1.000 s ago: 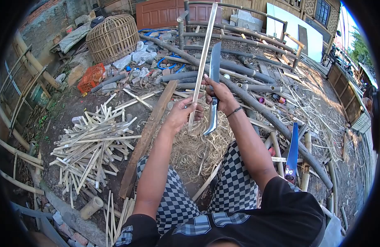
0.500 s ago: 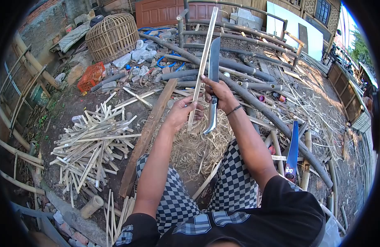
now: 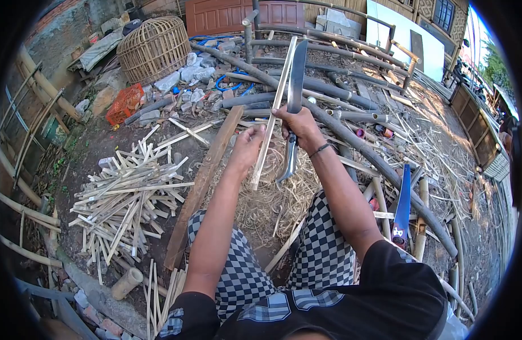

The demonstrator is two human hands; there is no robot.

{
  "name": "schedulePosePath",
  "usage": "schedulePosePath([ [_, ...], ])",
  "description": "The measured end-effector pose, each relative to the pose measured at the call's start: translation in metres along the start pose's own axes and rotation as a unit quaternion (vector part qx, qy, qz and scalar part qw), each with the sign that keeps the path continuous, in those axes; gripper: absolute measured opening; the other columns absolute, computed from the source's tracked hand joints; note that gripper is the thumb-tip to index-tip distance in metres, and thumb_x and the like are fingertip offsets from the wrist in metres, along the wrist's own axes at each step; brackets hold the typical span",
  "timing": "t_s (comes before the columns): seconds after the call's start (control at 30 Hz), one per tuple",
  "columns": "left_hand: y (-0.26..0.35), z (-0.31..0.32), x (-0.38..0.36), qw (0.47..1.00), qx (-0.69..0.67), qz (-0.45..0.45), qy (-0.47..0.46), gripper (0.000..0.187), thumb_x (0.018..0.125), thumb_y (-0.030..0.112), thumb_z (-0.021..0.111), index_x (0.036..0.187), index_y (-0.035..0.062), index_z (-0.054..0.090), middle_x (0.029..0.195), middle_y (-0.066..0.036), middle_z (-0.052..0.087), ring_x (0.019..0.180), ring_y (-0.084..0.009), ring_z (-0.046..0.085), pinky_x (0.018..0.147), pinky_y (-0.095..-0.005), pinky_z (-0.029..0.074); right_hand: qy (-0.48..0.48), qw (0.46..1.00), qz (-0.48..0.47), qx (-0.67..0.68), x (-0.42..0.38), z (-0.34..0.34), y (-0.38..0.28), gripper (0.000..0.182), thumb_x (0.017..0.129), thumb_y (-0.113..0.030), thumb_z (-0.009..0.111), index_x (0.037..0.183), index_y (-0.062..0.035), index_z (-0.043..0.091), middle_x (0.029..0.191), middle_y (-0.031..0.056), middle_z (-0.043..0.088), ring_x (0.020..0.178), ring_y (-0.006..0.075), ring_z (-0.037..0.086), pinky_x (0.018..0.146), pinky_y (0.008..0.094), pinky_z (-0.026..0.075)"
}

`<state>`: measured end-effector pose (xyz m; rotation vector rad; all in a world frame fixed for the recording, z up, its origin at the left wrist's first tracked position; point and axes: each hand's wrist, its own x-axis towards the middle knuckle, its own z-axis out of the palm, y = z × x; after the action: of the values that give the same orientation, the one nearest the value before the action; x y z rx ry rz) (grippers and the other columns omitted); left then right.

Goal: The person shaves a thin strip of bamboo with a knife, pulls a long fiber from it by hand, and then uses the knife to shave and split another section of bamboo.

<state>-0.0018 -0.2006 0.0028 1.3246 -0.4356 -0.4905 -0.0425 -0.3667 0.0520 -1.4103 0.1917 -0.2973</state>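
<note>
My right hand (image 3: 299, 126) is closed round the handle of a machete (image 3: 296, 76), its broad blade pointing up and away from me. The thumb and fingers of that hand also pinch a long, pale bamboo strip (image 3: 266, 148), which slants alongside the blade. Just left of the strip's lower part, my left hand (image 3: 247, 148) has loosely bent fingers and no visible grip on it. Curly shavings (image 3: 255, 212) cover the ground beneath, between my knees.
A wooden plank (image 3: 204, 184) leans by my left leg, beside a heap of cut bamboo strips (image 3: 131, 195). At right lie a blue-bladed saw (image 3: 403, 204) and a long pole (image 3: 380, 164). A woven basket cage (image 3: 153, 50) and an orange crate (image 3: 125, 103) stand further back.
My left hand has let go of the strip and shifted slightly left. The strip's lower end has swung down and left, and the machete has risen slightly in my right hand.
</note>
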Motion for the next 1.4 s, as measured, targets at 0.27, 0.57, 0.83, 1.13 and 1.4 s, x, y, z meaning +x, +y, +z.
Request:
schedulePosePath([
  [0.27,0.02,-0.02,0.012,0.999,-0.002,0.018,0.044,0.051,0.104,0.048,0.041,0.124,0.0066,0.062,0.11,-0.004,0.067,0.096,-0.0141,0.063,0.081,-0.032,0.051,-0.044,0.99,0.009,-0.131,-0.012,0.022,0.004,0.024,0.084,-0.015,0.077,0.074,-0.0037,0.058,0.055,0.0008,0.054,0.04,0.0101,0.05,0.036,0.0261,0.036],
  [0.57,0.029,-0.027,0.013,0.993,-0.106,0.045,0.018,0.028,0.104,0.027,0.05,0.107,0.0016,0.063,0.087,-0.003,0.063,0.077,-0.0147,0.064,0.067,-0.028,0.053,-0.118,0.98,-0.017,-0.158,-0.019,0.037,0.015,0.025,0.084,-0.017,0.078,0.077,-0.0015,0.06,0.057,0.0017,0.056,0.039,0.0097,0.051,0.035,0.0266,0.038],
  [0.83,0.028,-0.033,0.006,0.983,-0.177,0.035,0.03,0.025,0.105,0.028,0.046,0.095,0.0071,0.056,0.074,0.001,0.052,0.063,-0.0111,0.052,0.057,-0.027,0.046,-0.062,0.982,-0.013,-0.179,-0.021,0.04,0.004,0.043,0.099,-0.037,0.058,0.075,-0.0005,0.06,0.049,-0.0014,0.045,0.035,0.0112,0.047,0.034,0.0289,0.037],
  [1.13,0.028,-0.028,0.004,0.978,-0.208,0.003,-0.013,0.029,0.104,0.035,0.049,0.096,0.008,0.052,0.066,0.005,0.04,0.053,-0.0056,0.038,0.044,-0.0206,0.031,-0.038,0.974,-0.048,-0.22,-0.013,0.034,0.011,0.046,0.1,-0.037,0.056,0.071,-0.0006,0.057,0.05,0.0004,0.047,0.036,0.0126,0.051,0.033,0.0297,0.039],
  [1.4,0.026,-0.024,0.0,0.979,-0.205,-0.005,-0.013,0.032,0.104,0.037,0.049,0.101,0.0056,0.054,0.065,0.006,0.037,0.051,-0.0039,0.036,0.042,-0.019,0.028,-0.034,0.975,-0.05,-0.213,-0.014,0.035,0.01,0.046,0.1,-0.036,0.055,0.07,-0.0011,0.055,0.05,0.0006,0.047,0.036,0.0124,0.052,0.033,0.0297,0.04],
])
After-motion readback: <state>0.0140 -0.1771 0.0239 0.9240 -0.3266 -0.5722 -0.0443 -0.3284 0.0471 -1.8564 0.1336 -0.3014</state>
